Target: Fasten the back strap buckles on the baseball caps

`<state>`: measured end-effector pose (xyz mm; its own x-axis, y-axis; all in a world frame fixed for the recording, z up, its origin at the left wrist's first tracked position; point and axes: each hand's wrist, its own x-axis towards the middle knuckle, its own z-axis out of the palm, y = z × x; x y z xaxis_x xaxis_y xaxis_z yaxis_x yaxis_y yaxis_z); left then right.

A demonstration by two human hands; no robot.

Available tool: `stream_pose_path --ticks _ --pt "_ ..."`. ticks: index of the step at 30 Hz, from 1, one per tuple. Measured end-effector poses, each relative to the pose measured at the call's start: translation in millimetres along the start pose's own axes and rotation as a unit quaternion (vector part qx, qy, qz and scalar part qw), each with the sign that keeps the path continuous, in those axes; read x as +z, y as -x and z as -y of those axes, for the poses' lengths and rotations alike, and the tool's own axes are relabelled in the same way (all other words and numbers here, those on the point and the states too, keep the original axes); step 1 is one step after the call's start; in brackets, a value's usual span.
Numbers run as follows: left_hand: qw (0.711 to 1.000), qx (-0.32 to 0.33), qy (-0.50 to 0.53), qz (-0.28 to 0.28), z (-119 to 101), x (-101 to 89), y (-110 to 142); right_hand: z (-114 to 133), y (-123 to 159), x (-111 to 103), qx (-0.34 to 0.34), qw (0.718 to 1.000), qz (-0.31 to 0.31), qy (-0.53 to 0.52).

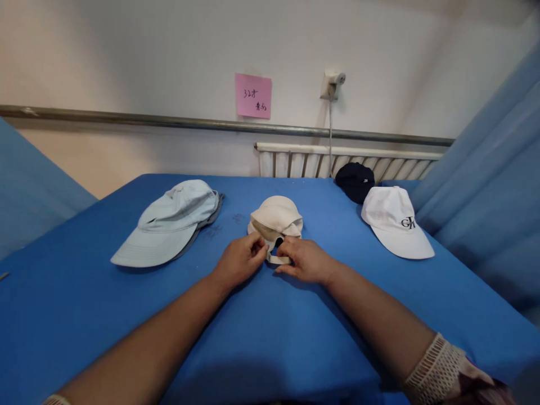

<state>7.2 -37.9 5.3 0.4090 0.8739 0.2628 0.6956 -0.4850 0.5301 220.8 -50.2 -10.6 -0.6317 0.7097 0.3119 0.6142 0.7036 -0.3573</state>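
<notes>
Head view, arms (179, 323) converging, left hand (240, 259) near right hand (310, 260), fingers (256, 241) pinching beige cap (277, 210)

Dimmish lt., soft shdws., edges stretched.

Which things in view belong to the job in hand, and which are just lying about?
In the job:
left hand, right hand
beige cap and its back strap

Apparently just lying about:
pale-blue baseball cap over darker cap
white baseball cap
navy cap
</notes>
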Motion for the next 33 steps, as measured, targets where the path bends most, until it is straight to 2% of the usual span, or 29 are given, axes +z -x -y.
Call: stream_pose_path --ticks 3,6,9,11,14,17,20,23,26,28,30,33 --pt "1.000 0.020 -0.007 -0.016 5.8 9.9 -7.9 2.8 -0.9 -0.4 -0.016 1.000 0.013 -0.005" --pt "0.999 0.027 -0.026 -0.009 7.6 18.0 -16.3 9.2 -0.1 -0.1 -0.052 0.998 0.014 -0.022" --pt "0.998 0.016 -0.055 0.011 5.8 21.4 -21.4 14.3 1.0 2.7 -0.058 0.997 -0.027 -0.043" --pt "0.997 -0.002 -0.073 0.005 3.3 20.9 -20.9 13.5 0.8 5.4 -0.022 0.994 -0.091 -0.055" --pt "0.996 -0.005 -0.082 -0.047 -2.0 17.3 -12.9 4.3 -1.0 8.5 0.071 0.975 -0.199 -0.072" --pt "0.990 0.069 -0.069 -0.099 -8.6 13.4 -0.3 -8.6 -2.5 8.4 0.156 0.944 -0.280 -0.080" --pt "0.974 0.166 -0.070 -0.137 -13.7 11.3 9.0 -15.4 -2.1 5.0 0.192 0.921 -0.326 -0.096" --pt "0.963 0.203 -0.104 -0.142 -15.4 11.1 11.2 -12.0 -0.4 0.3 0.170 0.927 -0.317 -0.105" --pt "0.962 0.195 -0.147 -0.123 -15.1 10.8 9.9 -4.4 0.7 -2.5 0.127 0.949 -0.281 -0.061" --pt "0.959 0.197 -0.163 -0.119 -15.3 9.7 9.6 -1.8 0.4 -2.0 0.121 0.954 -0.270 -0.039" --pt "0.955 0.216 -0.162 -0.127 -16.3 7.7 10.5 -2.9 -0.7 0.0 0.141 0.948 -0.281 -0.042" --pt "0.941 0.268 -0.146 -0.148 -18.6 4.0 12.6 -8.6 -2.5 3.4 0.191 0.923 -0.319 -0.097"
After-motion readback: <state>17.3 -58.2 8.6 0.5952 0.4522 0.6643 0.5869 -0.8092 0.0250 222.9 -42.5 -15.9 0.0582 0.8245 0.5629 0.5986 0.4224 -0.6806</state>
